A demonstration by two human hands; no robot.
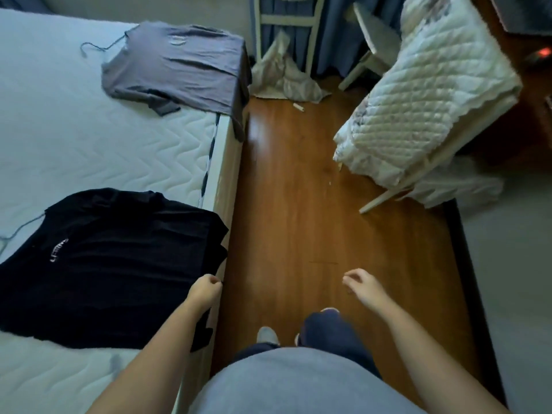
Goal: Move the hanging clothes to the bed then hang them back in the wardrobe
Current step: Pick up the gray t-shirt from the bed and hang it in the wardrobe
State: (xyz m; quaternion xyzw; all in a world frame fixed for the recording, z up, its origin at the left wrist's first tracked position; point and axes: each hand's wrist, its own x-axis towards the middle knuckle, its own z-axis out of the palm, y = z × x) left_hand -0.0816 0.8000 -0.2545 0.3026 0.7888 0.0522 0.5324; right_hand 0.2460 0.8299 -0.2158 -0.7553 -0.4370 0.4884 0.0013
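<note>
Currently the left hand (206, 289) is at the bed edge, fingers curled tight against the hem of the black shirt (119, 264). Can't tell if it pinches cloth or is just closed beside it. Right hand (363, 286) is loosely curled over the floor (298, 189), holding nothing. Both shirts lie on the bed (89, 144), each apparently on a wire hanger. Wardrobe not in view.

Risks, my read:
- Black shirt: the hem overhangs the mattress side. Its hook (27, 224) is at the end away from the hand. A pull from the hem likely strips the shirt off the hanger or drops it to the floor. Better to take it at the neck.
- One-handed lift: the hanger tilts and a shoulder slips off.
- Grey shirt (176, 64): its lower part drapes over the far bed corner. A jolt to the mattress could slide it off. Its hook (103, 49) may snag the cover if dragged.
- Aisle: the quilt-covered chair (424, 100) crowds the right side, and a crumpled cloth (283, 79) lies on the floor beyond. Trip or snag hazard while carrying.
</note>
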